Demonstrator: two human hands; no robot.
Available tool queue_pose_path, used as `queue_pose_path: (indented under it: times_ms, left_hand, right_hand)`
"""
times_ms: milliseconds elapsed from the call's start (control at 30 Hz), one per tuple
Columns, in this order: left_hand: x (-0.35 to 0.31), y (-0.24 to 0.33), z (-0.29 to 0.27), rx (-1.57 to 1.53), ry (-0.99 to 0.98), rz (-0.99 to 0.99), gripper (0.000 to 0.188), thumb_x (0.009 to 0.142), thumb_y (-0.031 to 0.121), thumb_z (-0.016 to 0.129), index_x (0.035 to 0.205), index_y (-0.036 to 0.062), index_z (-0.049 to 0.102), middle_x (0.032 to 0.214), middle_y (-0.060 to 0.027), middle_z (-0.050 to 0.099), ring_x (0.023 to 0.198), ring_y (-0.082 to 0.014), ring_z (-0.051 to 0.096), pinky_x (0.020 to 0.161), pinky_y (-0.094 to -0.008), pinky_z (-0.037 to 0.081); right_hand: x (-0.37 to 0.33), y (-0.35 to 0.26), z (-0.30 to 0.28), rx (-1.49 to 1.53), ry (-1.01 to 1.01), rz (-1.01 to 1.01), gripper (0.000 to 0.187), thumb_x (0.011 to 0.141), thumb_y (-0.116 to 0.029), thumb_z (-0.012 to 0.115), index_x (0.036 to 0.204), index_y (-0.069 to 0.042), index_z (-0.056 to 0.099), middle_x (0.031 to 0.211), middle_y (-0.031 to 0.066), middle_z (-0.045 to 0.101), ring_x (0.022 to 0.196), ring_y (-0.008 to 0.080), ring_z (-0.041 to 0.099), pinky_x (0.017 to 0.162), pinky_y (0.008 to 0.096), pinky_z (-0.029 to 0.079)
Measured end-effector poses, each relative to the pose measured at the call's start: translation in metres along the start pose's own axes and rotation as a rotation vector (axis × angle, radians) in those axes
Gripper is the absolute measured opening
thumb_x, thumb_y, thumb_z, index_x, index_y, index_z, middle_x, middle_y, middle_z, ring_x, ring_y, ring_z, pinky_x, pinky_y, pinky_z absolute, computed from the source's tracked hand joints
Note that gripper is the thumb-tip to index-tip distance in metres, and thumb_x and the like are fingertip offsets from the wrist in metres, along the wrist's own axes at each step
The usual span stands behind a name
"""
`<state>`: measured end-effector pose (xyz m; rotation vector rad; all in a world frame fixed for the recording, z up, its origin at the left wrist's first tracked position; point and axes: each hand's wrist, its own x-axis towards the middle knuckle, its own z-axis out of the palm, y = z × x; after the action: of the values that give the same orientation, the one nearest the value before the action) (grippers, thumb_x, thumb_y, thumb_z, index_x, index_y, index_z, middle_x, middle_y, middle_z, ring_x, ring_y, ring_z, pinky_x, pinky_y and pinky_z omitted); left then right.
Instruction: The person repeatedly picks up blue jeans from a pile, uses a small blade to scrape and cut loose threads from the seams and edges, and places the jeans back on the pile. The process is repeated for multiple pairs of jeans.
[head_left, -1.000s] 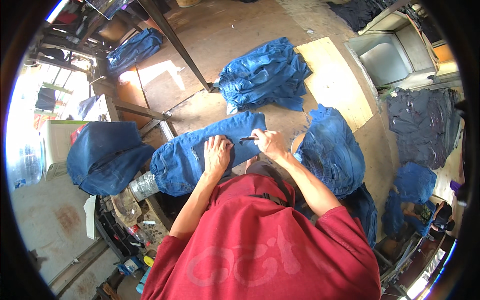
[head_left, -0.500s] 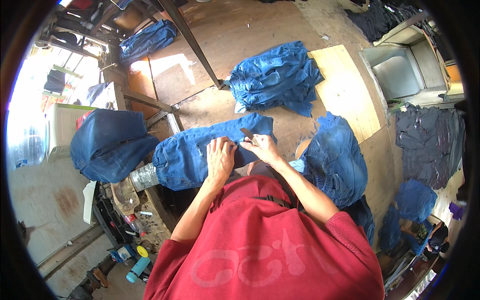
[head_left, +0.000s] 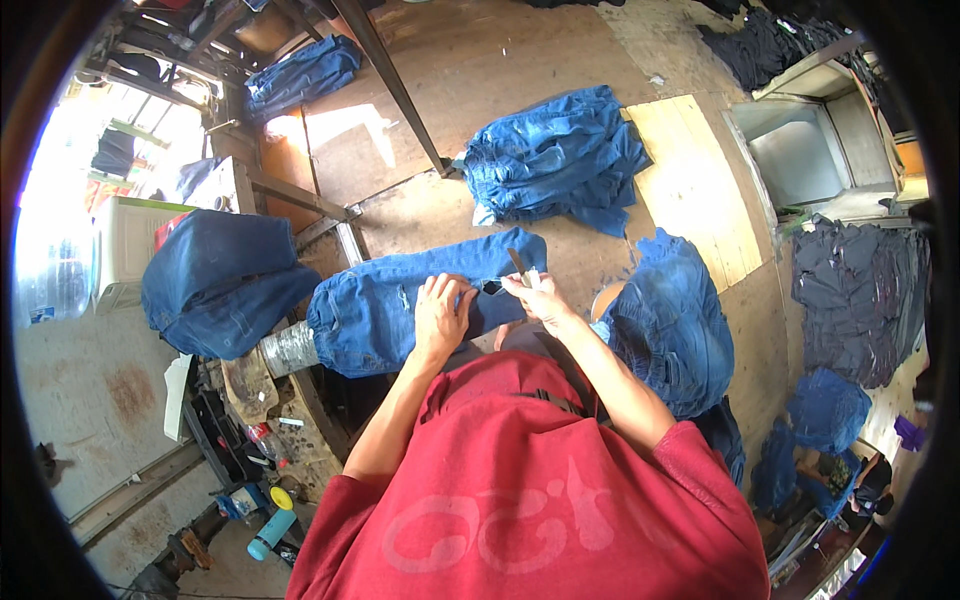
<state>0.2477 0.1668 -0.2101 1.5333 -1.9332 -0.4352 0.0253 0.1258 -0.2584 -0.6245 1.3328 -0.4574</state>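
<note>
A blue denim trouser leg (head_left: 375, 295) is drawn over a board whose end, wrapped in shiny tape (head_left: 288, 348), sticks out at the left. My left hand (head_left: 443, 312) lies on the denim with bent fingers, gripping the cloth beside a small pale torn spot. Just right of it, my right hand (head_left: 542, 302) is closed round a small knife (head_left: 517, 262), its dark blade pointing up and away from me. A dark gap in the cloth shows between my hands. The thumb and finger of my right hand are close to its edge.
Folded dark jeans (head_left: 225, 285) sit to the left. More blue jeans are heaped on the right (head_left: 665, 325) and on the floor ahead (head_left: 555, 160). A metal post (head_left: 390, 85) slants down at the far side. Black garments (head_left: 858, 295) lie at the far right.
My right hand has moved slightly right, away from my left, and the knife blade has turned more upright. The gap in the denim between the hands looks wider. My left hand stays nearly in place.
</note>
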Motion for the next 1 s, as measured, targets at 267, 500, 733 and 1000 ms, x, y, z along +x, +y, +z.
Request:
queue_pose_path:
  times_ms: [267,500,733,1000]
  left_hand:
    - [0.002,0.029,0.002,-0.149,-0.132,-0.376,0.033,0.094,0.012,0.078,0.125,0.0063,0.068,0.113,-0.0177,0.067,0.097,-0.0392,0.072,0.082,-0.0456,0.059]
    - [-0.001,0.009,0.001,0.027,-0.115,-0.2,0.035,0.091,0.017,0.083,0.122,0.0064,0.071,0.115,-0.0153,0.068,0.104,-0.0367,0.07,0.089,-0.0439,0.057]
    - [-0.011,-0.001,0.006,0.042,-0.091,-0.165,0.032,0.091,0.018,0.083,0.119,0.007,0.072,0.113,-0.0148,0.067,0.102,-0.0349,0.069,0.089,-0.0433,0.056]
    - [-0.013,-0.021,0.014,0.007,-0.067,-0.14,0.011,0.093,0.016,0.079,0.099,0.0073,0.074,0.1,-0.0092,0.068,0.097,-0.0316,0.069,0.087,-0.0421,0.055]
  right_hand:
    - [-0.026,-0.013,0.012,0.012,0.002,-0.044,0.025,0.097,-0.031,0.086,0.104,-0.008,0.078,0.093,-0.0023,0.071,0.087,0.0069,0.063,0.076,0.0252,0.048]
    - [-0.008,0.004,0.022,-0.217,0.134,-0.262,0.03,0.096,-0.033,0.085,0.097,-0.004,0.079,0.086,0.0006,0.072,0.082,0.0103,0.064,0.074,0.0313,0.051]
    - [0.0,0.003,0.027,-0.508,0.139,-0.255,0.037,0.094,-0.038,0.085,0.091,-0.002,0.078,0.079,0.0033,0.071,0.075,0.0107,0.06,0.069,0.0347,0.049]
    - [0.001,0.016,0.011,0.072,0.088,0.044,0.029,0.092,-0.033,0.088,0.108,-0.009,0.081,0.077,-0.0077,0.065,0.056,0.0129,0.053,0.052,0.0381,0.057]
